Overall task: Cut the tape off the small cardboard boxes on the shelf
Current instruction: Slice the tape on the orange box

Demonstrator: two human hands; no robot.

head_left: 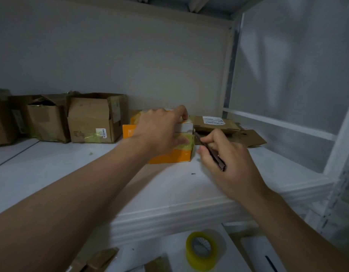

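A small orange and white box [177, 156] wrapped in yellowish tape stands on the white shelf [71, 169]. My left hand [160, 130] lies over its top, fingers curled round the far edge and thumb against the front face. My right hand [226, 161] grips a dark utility knife [211, 152], its tip at the box's right upper edge where the white band meets the tape.
Several brown cardboard boxes [95, 118] stand along the back wall at the left. A flattened brown carton [224, 126] with a white label lies behind the knife. A roll of yellow tape [201, 250] sits on the lower level. The shelf post [228, 65] rises at the right.
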